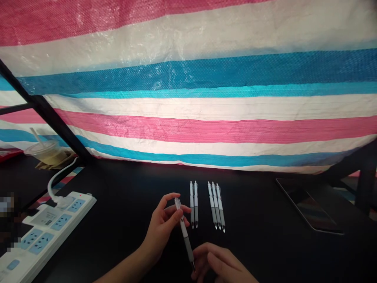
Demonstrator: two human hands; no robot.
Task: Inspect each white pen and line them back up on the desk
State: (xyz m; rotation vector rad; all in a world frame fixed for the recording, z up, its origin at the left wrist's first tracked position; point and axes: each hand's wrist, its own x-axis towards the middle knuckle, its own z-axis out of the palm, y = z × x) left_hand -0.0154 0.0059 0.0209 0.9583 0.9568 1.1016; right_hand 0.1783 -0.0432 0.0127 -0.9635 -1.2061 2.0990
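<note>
Head view.

- Pen [184,230]: white barrel, grey grip, held slanted above the bench [123,204], tip towards me. I judge it light, stiff and smooth. The rubbery grip section is the surest place to pinch, and the plastic clip end is the likeliest part to snap.
- My left hand [165,226]: thumb and fingers closed on the pen's upper end.
- My right hand [219,265]: fingers loosely curled at the pen's tip. I cannot tell whether it grips or only touches.
- Pair of pens [193,204]: lying side by side just beyond my left hand.
- Three pens [216,206]: in a row near the pair, tips towards me.
- Power strip [44,232]: far left, plugged in, well apart.
- Phone [309,210]: flat on the right, well apart.
- Cup [47,152]: with straw, back left.
- Striped tarp [188,78]: behind everything.

Nothing lies between my hands and the rows.
</note>
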